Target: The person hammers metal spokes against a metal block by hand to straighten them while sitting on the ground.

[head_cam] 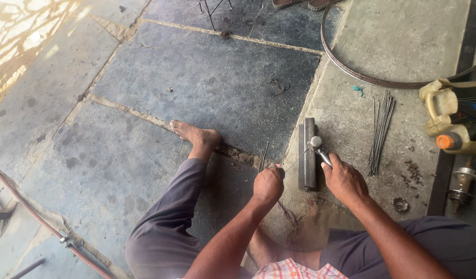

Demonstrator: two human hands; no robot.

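A thin spoke (296, 160) is pinched in the left hand (268, 184) and laid slantwise across the iron block (308, 153), a hammer (317, 147) gripped in the right hand (344, 180).

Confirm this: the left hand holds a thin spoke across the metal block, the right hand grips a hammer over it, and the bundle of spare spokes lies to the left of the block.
One error: the bundle of spare spokes lies right of the metal block, per the head view. The left hand does hold the thin spoke, and the right hand grips the hammer.
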